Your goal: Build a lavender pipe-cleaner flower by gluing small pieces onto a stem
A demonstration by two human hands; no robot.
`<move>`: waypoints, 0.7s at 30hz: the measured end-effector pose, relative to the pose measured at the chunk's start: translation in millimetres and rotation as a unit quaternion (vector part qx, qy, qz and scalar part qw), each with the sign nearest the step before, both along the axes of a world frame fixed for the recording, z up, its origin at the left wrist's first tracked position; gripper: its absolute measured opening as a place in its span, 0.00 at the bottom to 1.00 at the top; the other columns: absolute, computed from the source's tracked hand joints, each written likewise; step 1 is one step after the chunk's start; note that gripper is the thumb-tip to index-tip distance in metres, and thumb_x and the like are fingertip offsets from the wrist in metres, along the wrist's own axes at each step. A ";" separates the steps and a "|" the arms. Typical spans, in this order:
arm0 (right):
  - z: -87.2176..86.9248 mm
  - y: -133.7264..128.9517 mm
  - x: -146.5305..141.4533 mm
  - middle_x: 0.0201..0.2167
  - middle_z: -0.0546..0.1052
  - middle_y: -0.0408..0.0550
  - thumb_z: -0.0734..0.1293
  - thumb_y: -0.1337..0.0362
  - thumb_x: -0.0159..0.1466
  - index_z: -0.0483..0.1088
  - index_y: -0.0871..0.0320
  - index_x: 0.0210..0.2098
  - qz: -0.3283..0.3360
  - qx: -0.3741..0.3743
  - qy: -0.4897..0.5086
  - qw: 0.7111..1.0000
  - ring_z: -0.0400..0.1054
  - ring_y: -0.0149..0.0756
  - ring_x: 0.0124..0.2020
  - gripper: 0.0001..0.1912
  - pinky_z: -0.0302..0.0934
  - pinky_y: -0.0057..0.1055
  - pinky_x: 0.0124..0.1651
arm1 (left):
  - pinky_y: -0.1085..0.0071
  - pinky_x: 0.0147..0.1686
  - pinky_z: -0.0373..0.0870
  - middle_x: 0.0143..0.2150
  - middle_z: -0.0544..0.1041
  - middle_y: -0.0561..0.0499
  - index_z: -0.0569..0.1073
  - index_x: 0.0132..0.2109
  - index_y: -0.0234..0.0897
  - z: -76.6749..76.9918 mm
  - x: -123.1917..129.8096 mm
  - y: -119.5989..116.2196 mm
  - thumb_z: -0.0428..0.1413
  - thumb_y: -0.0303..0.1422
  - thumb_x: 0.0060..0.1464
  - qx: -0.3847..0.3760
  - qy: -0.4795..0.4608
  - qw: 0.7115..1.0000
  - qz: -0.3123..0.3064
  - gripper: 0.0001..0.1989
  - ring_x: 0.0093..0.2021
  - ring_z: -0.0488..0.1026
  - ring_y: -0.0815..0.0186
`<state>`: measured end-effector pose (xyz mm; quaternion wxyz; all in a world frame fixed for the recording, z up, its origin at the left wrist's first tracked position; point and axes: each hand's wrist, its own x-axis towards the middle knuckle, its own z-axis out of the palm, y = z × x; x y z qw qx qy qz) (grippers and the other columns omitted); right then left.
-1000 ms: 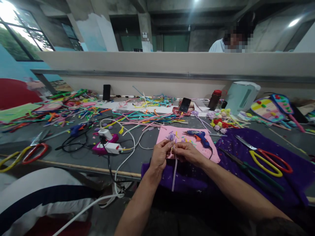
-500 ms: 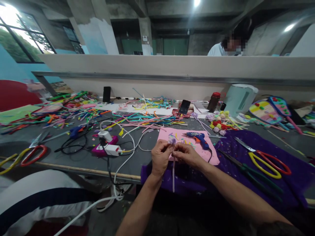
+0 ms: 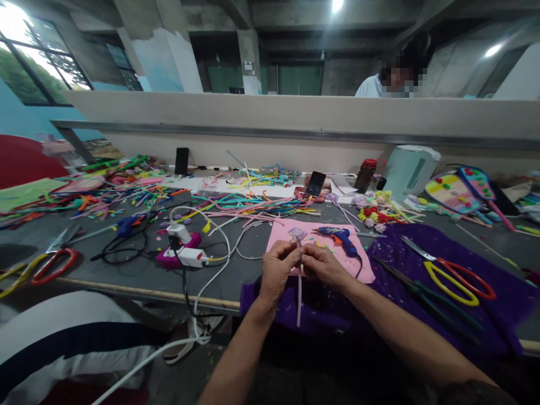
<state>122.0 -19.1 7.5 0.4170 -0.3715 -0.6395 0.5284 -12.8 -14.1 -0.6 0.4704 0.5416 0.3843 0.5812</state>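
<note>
Between my hands stands a lilac pipe-cleaner flower (image 3: 298, 235), its pale stem hanging down below my fingers. My left hand (image 3: 279, 264) is closed, thumb and fingers pinching the flower just under its head. From the other side my right hand (image 3: 321, 263) pinches the same spot, fingertips touching those of the left. Beneath them lies a pink sheet (image 3: 279, 229) strewn with small coloured clippings. On that sheet, beyond my right hand, rests a blue hot glue gun (image 3: 341, 238). The exact grip of the fingertips is partly hidden.
Scissors (image 3: 451, 273) and dark green-handled pliers (image 3: 426, 295) lie on the purple cloth (image 3: 498, 270) at right. A power strip (image 3: 181, 256) with white cables sits left. Pipe cleaners (image 3: 257, 205), a phone (image 3: 315, 183) and a kettle (image 3: 411, 171) stand farther back. Another person (image 3: 371, 85) is beyond the partition.
The flower head now shows more upright and spread above my fingers. Both hands have shifted very slightly to the right, still pinching it.
</note>
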 end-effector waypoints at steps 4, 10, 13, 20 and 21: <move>0.1 -0.6 -0.3 0.14 0.63 0.36 0.61 0.52 0.58 0.64 0.59 0.27 0.007 -0.009 -0.001 1.000 0.57 0.23 0.14 0.15 0.48 0.21 0.16 | 0.77 0.17 0.50 0.22 0.64 0.56 0.74 0.29 0.34 1.1 -0.5 1.4 0.58 0.38 0.41 -0.045 -0.040 0.998 -0.021 0.11 0.19 0.56 0.76; 1.4 1.9 1.9 0.16 0.64 0.38 0.63 0.56 0.57 0.67 0.61 0.26 0.002 0.018 -0.017 1.000 0.56 0.22 0.14 0.13 0.48 0.21 0.17 | 0.77 0.18 0.47 0.17 0.58 0.59 0.68 0.21 0.33 0.1 -1.4 2.8 0.59 0.37 0.42 -0.050 -0.064 0.996 -0.037 0.12 0.18 0.52 0.77; 4.7 6.6 8.1 0.19 0.66 0.39 0.66 0.58 0.54 0.67 0.60 0.27 -0.095 0.058 0.011 0.994 0.57 0.23 0.16 0.11 0.51 0.22 0.18 | 0.76 0.18 0.46 0.16 0.56 0.60 0.68 0.22 0.34 -1.8 -0.9 3.8 0.59 0.37 0.42 -0.053 -0.066 0.996 -0.028 0.11 0.17 0.50 0.77; 10.9 5.7 10.7 0.19 0.64 0.39 0.66 0.56 0.54 0.66 0.60 0.27 -0.171 0.073 0.062 0.981 0.55 0.23 0.16 0.12 0.51 0.22 0.18 | 0.76 0.22 0.53 0.19 0.62 0.57 0.70 0.22 0.35 -0.7 -0.2 2.7 0.59 0.35 0.40 -0.015 0.010 1.000 0.006 0.09 0.20 0.56 0.74; 11.0 5.0 9.4 0.19 0.64 0.39 0.65 0.56 0.54 0.66 0.60 0.27 -0.169 0.071 0.062 0.981 0.55 0.22 0.16 0.12 0.51 0.22 0.18 | 0.75 0.23 0.55 0.21 0.64 0.56 0.70 0.22 0.35 -0.1 0.0 2.4 0.59 0.35 0.40 -0.002 0.019 1.000 0.009 0.08 0.22 0.58 0.73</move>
